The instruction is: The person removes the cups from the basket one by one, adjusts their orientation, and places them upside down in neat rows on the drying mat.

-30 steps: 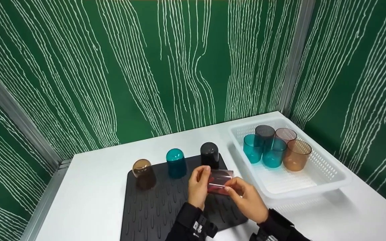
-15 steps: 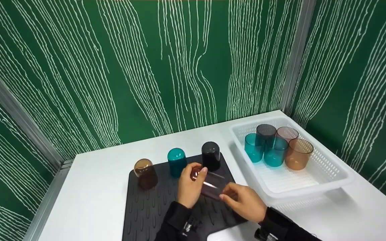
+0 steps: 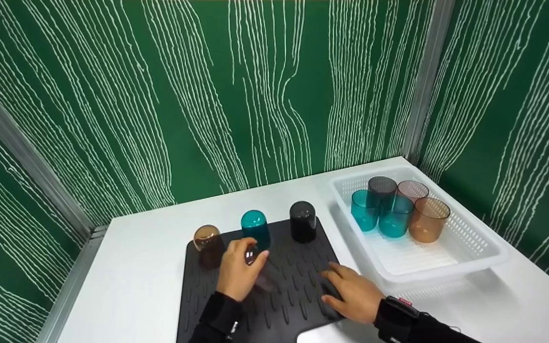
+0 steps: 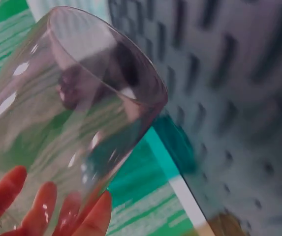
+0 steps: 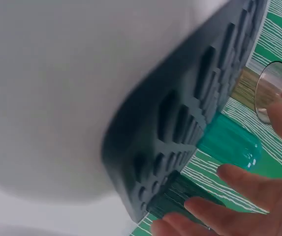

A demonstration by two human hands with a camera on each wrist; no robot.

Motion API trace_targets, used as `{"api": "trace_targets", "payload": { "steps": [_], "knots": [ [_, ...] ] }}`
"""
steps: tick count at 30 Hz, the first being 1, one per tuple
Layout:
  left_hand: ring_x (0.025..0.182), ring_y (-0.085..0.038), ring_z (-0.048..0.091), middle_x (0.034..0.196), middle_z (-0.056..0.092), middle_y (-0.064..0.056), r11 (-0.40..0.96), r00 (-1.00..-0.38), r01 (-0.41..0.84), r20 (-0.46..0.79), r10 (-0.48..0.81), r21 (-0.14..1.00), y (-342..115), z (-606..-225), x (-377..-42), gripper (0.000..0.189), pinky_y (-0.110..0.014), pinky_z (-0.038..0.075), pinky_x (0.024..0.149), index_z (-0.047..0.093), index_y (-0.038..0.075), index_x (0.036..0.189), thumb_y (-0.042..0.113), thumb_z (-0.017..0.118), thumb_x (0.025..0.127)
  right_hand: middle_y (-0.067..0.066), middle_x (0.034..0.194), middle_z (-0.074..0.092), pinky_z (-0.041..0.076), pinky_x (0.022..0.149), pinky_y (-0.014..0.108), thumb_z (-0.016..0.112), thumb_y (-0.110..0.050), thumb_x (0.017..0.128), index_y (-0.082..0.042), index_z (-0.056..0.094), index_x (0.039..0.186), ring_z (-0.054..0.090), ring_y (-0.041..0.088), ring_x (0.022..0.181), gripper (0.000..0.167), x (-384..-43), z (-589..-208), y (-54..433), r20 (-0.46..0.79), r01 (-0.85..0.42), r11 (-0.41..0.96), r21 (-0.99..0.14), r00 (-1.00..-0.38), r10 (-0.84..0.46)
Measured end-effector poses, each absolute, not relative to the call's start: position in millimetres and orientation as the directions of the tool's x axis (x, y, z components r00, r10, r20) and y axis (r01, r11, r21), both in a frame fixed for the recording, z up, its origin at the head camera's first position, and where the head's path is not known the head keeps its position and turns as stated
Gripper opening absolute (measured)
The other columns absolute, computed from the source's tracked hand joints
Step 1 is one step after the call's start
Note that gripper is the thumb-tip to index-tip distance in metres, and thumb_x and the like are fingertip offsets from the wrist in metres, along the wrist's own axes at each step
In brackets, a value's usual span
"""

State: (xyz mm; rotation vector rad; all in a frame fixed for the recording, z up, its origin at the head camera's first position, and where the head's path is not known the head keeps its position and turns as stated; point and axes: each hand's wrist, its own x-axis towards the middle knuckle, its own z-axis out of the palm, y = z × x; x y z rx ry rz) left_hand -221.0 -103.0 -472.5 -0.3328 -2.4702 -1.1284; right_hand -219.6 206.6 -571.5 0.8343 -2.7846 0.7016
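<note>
We see the left hand [image 3: 239, 272] curled round the pinkish cup [image 4: 79, 115] at its one o'clock. At the cup's four o'clock, the right hand [image 3: 354, 294] holds its fingers apart.

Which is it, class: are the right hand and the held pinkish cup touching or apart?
Apart: the head view shows dark mat between the right hand and the held pinkish cup.
</note>
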Motion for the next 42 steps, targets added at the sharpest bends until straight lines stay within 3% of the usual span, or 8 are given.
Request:
{"api": "trace_targets", "payload": {
  "steps": [4,11,17,20,23,31,38,42],
  "knots": [
    [0.106,-0.036,0.069,0.122,0.07,-0.019,0.715,-0.848,0.39,0.528,0.034,0.58,-127,-502,-239,0.045,-0.054,0.061,0.091,0.074,0.007,0.13,0.046,0.077,0.107,0.036,0.167,0.052,0.054,0.112,0.073,0.072,-0.053,0.108,-0.005,0.06,0.159,0.055,0.061,0.149,0.071,-213,-564,208,0.111,-0.497,0.756,-0.426,-0.858,-0.502],
    [0.113,-0.043,0.069,0.128,0.071,-0.021,0.798,-0.912,0.231,0.409,-0.021,0.556,-149,-479,-226,0.041,-0.062,0.059,0.096,0.075,0.006,0.128,0.032,0.088,0.098,0.042,0.171,0.042,0.045,0.117,0.077,0.075,-0.04,0.107,0.004,0.052,0.164,0.038,0.072,0.155,0.075,-195,-526,200,-0.132,-0.416,0.774,-0.478,-0.837,-0.531],
    [0.105,-0.037,0.064,0.123,0.067,-0.018,0.852,-0.875,0.227,0.483,-0.034,0.472,-171,-511,-239,0.037,-0.056,0.059,0.086,0.075,0.009,0.124,0.035,0.086,0.101,0.044,0.167,0.045,0.046,0.118,0.076,0.076,-0.036,0.106,0.006,0.053,0.162,0.039,0.072,0.155,0.073,-189,-519,197,-0.13,-0.426,0.786,-0.448,-0.839,-0.529],
    [0.107,-0.037,0.064,0.126,0.067,-0.019,0.855,-0.882,0.209,0.469,-0.045,0.475,-178,-515,-242,0.04,-0.056,0.059,0.088,0.075,0.009,0.126,0.038,0.086,0.101,0.043,0.168,0.045,0.047,0.118,0.075,0.076,-0.037,0.106,0.006,0.053,0.162,0.039,0.071,0.155,0.074,-189,-519,197,-0.135,-0.42,0.787,-0.451,-0.84,-0.525],
    [0.109,-0.041,0.063,0.129,0.067,-0.023,0.852,-0.901,0.179,0.429,-0.058,0.492,-179,-505,-241,0.042,-0.063,0.057,0.093,0.075,0.005,0.127,0.029,0.09,0.096,0.043,0.168,0.045,0.047,0.118,0.074,0.075,-0.037,0.107,0.005,0.052,0.163,0.039,0.07,0.156,0.074,-189,-519,196,-0.142,-0.416,0.788,-0.453,-0.839,-0.525],
    [0.104,-0.038,0.06,0.127,0.067,-0.021,0.897,-0.883,0.168,0.467,-0.048,0.409,-198,-537,-261,0.042,-0.059,0.057,0.083,0.075,0.009,0.124,0.035,0.09,0.095,0.042,0.169,0.044,0.046,0.119,0.073,0.074,-0.037,0.107,0.004,0.052,0.164,0.038,0.069,0.158,0.073,-191,-519,196,-0.161,-0.409,0.792,-0.453,-0.836,-0.524],
    [0.107,-0.04,0.062,0.13,0.068,-0.024,0.892,-0.916,0.144,0.399,-0.045,0.43,-179,-495,-231,0.042,-0.061,0.059,0.088,0.075,0.004,0.126,0.022,0.092,0.092,0.041,0.17,0.044,0.046,0.119,0.073,0.074,-0.04,0.107,0.004,0.052,0.164,0.038,0.067,0.158,0.075,-192,-522,196,-0.156,-0.412,0.788,-0.457,-0.836,-0.527],
    [0.112,-0.04,0.063,0.132,0.067,-0.025,0.899,-0.924,0.119,0.379,-0.055,0.421,-173,-485,-223,0.043,-0.061,0.059,0.092,0.075,0.004,0.128,0.024,0.091,0.094,0.041,0.168,0.046,0.047,0.119,0.073,0.074,-0.043,0.107,0.004,0.053,0.163,0.04,0.066,0.158,0.076,-194,-528,197,-0.136,-0.425,0.781,-0.457,-0.834,-0.534]
  ]
}}
